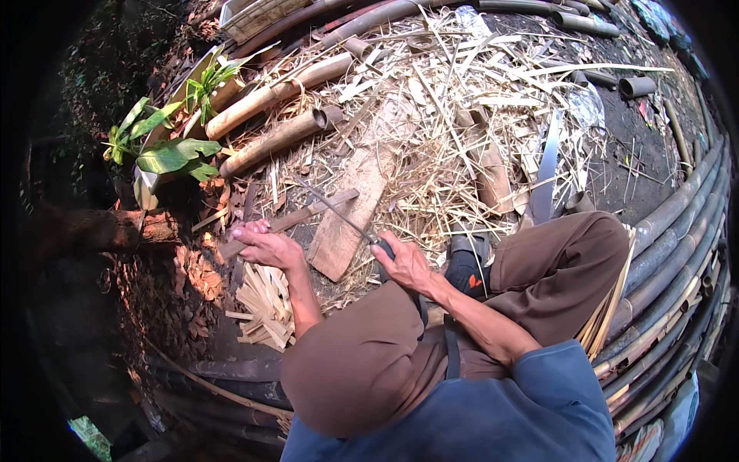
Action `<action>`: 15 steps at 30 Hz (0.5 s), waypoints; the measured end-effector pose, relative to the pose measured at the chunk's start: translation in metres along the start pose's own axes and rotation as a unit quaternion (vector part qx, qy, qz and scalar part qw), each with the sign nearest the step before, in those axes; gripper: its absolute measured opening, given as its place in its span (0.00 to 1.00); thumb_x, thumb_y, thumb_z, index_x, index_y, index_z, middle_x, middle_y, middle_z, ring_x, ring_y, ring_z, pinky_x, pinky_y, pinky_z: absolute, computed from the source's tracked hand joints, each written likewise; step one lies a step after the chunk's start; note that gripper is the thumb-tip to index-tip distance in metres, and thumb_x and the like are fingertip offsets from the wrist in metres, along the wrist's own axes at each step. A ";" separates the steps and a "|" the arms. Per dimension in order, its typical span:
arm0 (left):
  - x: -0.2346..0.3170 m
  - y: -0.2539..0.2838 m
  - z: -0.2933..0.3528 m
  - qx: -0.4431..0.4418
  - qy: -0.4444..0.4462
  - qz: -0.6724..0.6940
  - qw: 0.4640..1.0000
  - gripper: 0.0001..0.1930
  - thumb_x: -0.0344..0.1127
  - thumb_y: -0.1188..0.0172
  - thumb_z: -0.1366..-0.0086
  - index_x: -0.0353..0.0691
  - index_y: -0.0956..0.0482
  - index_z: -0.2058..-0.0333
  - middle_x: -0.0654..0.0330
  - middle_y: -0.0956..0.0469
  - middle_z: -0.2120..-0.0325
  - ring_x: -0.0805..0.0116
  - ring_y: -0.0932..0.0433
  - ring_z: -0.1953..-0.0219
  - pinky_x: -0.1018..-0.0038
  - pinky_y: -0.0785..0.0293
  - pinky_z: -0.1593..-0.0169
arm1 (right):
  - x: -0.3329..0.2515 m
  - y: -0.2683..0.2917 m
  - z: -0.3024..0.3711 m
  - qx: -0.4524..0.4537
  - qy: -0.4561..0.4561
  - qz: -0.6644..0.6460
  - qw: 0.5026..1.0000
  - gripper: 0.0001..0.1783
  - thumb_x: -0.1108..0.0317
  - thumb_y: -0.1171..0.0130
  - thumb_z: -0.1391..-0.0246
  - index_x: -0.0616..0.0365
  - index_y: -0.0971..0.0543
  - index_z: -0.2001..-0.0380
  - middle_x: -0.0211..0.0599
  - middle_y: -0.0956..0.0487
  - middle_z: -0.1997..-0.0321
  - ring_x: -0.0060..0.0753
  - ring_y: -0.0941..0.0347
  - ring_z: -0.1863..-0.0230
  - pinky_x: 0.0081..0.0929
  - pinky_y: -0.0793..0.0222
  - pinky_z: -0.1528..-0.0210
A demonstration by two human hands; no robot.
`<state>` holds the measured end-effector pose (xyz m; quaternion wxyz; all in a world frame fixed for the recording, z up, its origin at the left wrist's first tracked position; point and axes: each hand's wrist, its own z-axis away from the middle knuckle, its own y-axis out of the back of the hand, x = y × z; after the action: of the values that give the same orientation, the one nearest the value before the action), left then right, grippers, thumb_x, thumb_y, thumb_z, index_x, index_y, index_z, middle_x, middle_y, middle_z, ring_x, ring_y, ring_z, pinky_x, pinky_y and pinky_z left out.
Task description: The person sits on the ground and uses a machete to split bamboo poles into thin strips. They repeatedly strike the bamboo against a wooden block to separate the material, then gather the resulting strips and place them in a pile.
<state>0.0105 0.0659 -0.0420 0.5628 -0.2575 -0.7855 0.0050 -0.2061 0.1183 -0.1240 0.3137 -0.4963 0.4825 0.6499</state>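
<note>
My left hand [271, 248] is closed around the near end of a flat split-bamboo strip [317, 207], which points away to the right. In my right hand [408, 266] is the dark handle of a knife [342, 215]. Its long, thin blade slants up and to the left, crossing the strip; I cannot tell whether the two touch. Beneath them lies a worn wooden board [339, 245] on the ground. Close below my left hand sits a heap of short split-bamboo pieces [267, 302].
Shavings [431, 165] cover the ground ahead. A saw [548, 165] lies right of a split bamboo piece [489, 171]. Bamboo tubes [273, 142] and leafy plants [177, 156] are at far left. Long bamboo poles [666, 231] are stacked along my right side.
</note>
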 end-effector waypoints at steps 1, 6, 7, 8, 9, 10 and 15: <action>0.001 -0.003 0.008 -0.003 -0.015 -0.001 1.000 0.17 0.47 0.55 0.25 0.42 0.39 0.69 0.69 0.42 0.80 0.79 0.43 0.78 0.79 0.40 0.72 | 0.008 0.000 0.002 -0.024 0.019 -0.029 0.999 0.17 0.53 0.48 0.37 0.56 0.28 0.56 0.58 0.24 0.78 0.62 0.25 0.73 0.51 0.30 0.67; -0.005 -0.015 0.029 -0.013 -0.011 -0.024 1.000 0.16 0.44 0.57 0.24 0.42 0.40 0.70 0.70 0.45 0.81 0.78 0.44 0.78 0.78 0.40 0.71 | 0.071 0.007 -0.007 0.005 -0.156 0.039 0.987 0.17 0.54 0.49 0.37 0.57 0.27 0.57 0.56 0.26 0.79 0.63 0.26 0.73 0.48 0.33 0.71; -0.012 -0.021 0.025 -0.020 -0.021 -0.012 1.000 0.15 0.44 0.57 0.24 0.42 0.40 0.70 0.70 0.45 0.81 0.78 0.44 0.78 0.78 0.40 0.71 | 0.074 0.008 -0.011 -0.001 -0.131 0.025 0.991 0.18 0.53 0.49 0.36 0.57 0.27 0.56 0.57 0.25 0.79 0.63 0.25 0.73 0.49 0.33 0.71; -0.007 -0.003 0.021 -0.018 -0.031 -0.033 0.999 0.15 0.44 0.57 0.24 0.42 0.40 0.69 0.70 0.45 0.81 0.78 0.44 0.78 0.78 0.40 0.71 | 0.035 0.006 -0.001 -0.036 -0.121 0.000 0.992 0.18 0.53 0.49 0.36 0.57 0.27 0.56 0.57 0.25 0.78 0.62 0.24 0.73 0.51 0.32 0.70; -0.005 -0.009 0.012 -0.015 -0.048 -0.024 0.998 0.15 0.44 0.57 0.24 0.42 0.40 0.69 0.70 0.45 0.81 0.78 0.44 0.78 0.78 0.40 0.72 | 0.006 0.012 -0.013 -0.052 -0.088 -0.014 0.995 0.19 0.52 0.49 0.36 0.57 0.28 0.56 0.58 0.24 0.78 0.62 0.23 0.72 0.52 0.31 0.70; -0.003 -0.011 0.011 -0.015 -0.051 -0.014 0.998 0.15 0.44 0.56 0.24 0.43 0.41 0.69 0.70 0.45 0.81 0.78 0.44 0.79 0.79 0.41 0.72 | -0.002 0.012 -0.010 -0.023 -0.020 -0.018 0.999 0.19 0.52 0.49 0.36 0.57 0.28 0.55 0.57 0.24 0.79 0.62 0.24 0.73 0.51 0.32 0.70; -0.011 -0.029 0.019 -0.021 -0.020 -0.003 1.000 0.15 0.44 0.55 0.24 0.42 0.39 0.68 0.69 0.43 0.81 0.78 0.43 0.78 0.79 0.40 0.72 | 0.061 0.005 -0.016 -0.020 -0.105 0.049 0.993 0.19 0.52 0.49 0.36 0.56 0.29 0.54 0.55 0.24 0.79 0.63 0.25 0.73 0.51 0.31 0.71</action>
<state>-0.0148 0.0420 -0.0498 0.5416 -0.2662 -0.7973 -0.0079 -0.2245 0.0974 -0.1806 0.3208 -0.4076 0.4578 0.7221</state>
